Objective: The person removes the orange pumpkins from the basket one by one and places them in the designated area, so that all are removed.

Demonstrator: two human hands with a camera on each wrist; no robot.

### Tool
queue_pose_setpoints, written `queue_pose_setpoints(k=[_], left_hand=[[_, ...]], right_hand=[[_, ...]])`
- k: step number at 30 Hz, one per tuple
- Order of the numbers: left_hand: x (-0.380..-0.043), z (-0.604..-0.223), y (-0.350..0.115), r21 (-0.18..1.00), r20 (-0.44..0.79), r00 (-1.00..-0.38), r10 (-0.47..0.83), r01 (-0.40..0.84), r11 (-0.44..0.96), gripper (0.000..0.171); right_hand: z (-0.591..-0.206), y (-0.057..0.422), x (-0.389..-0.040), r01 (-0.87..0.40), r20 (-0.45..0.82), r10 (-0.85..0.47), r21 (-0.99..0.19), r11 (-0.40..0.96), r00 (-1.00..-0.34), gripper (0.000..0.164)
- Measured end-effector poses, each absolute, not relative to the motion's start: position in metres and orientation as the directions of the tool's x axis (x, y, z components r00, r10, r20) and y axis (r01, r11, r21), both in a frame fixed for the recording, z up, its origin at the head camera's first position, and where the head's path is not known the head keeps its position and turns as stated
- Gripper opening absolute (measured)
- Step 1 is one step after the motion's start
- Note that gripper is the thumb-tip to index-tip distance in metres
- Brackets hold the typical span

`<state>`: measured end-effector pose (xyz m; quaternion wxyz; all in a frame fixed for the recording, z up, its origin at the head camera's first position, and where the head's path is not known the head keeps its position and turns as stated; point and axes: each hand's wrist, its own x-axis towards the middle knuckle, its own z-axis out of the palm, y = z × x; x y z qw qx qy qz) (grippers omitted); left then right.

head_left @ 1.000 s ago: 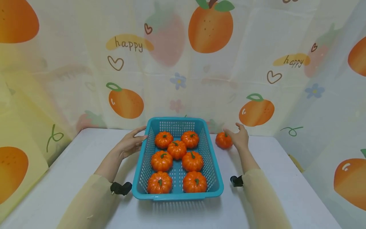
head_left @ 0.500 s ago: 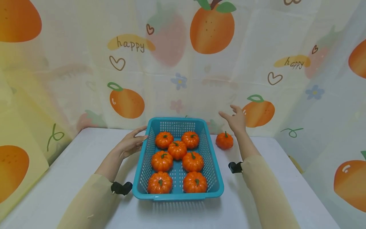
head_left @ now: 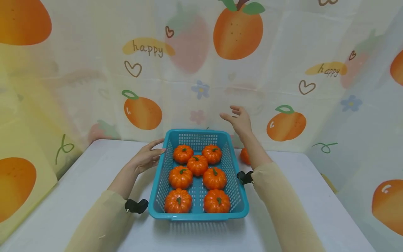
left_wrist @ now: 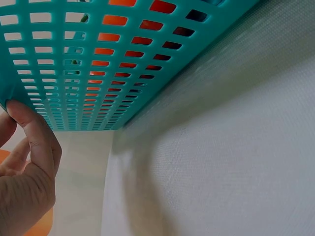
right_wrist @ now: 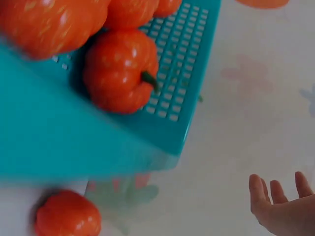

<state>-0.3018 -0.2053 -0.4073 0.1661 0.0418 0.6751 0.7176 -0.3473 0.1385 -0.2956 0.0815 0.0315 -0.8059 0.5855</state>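
Fingers (left_wrist: pixel 38 137) touch basket (head_left: pixel 198 216); seven pumpkins (head_left: pixel 197 166) inside, one outside (right_wrist: pixel 69 215).

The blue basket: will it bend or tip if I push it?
The blue basket probably won't bend much, since its walls stand straight. It looks hard to tip, being wide and low. The round pumpkins inside might wobble or roll, though.

Right forearm (head_left: pixel 255 150) partly hides one pumpkin (head_left: pixel 244 156); right-wrist view crops hand (right_wrist: pixel 285 214)

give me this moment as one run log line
left hand: touching basket | right hand: raised, holding nothing | in basket: seven orange pumpkins | loose pumpkin: on table, right of basket
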Motion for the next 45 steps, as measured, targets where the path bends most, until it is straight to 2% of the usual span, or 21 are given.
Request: queue_pose_setpoints(k=[11,19,38,45], left_hand=[[-0.302,-0.408,-0.202,0.981,-0.163,-0.939,0.304,-0.186,-0.05,0.073],[-0.302,-0.408,-0.2,0.979,-0.168,-0.94,0.298,-0.195,-0.063,0.072],[-0.305,-0.41,-0.2,0.977,-0.177,-0.943,0.283,-0.203,-0.067,0.071],[-0.303,-0.409,-0.206,0.979,-0.17,-0.943,0.284,-0.196,-0.064,0.07]], right_hand=[[-0.305,0.088,-0.346,-0.1,0.074,-0.105,-0.958,0.268,-0.992,0.065],[-0.323,0.058,-0.347,-0.075,0.018,-0.179,-0.945,0.318,-0.984,0.064],[-0.361,0.027,-0.35,0.034,-0.129,-0.225,-0.923,0.384,-0.966,0.064],[-0.373,0.014,-0.346,-0.006,-0.135,-0.271,-0.887,0.462,-0.953,0.064]])
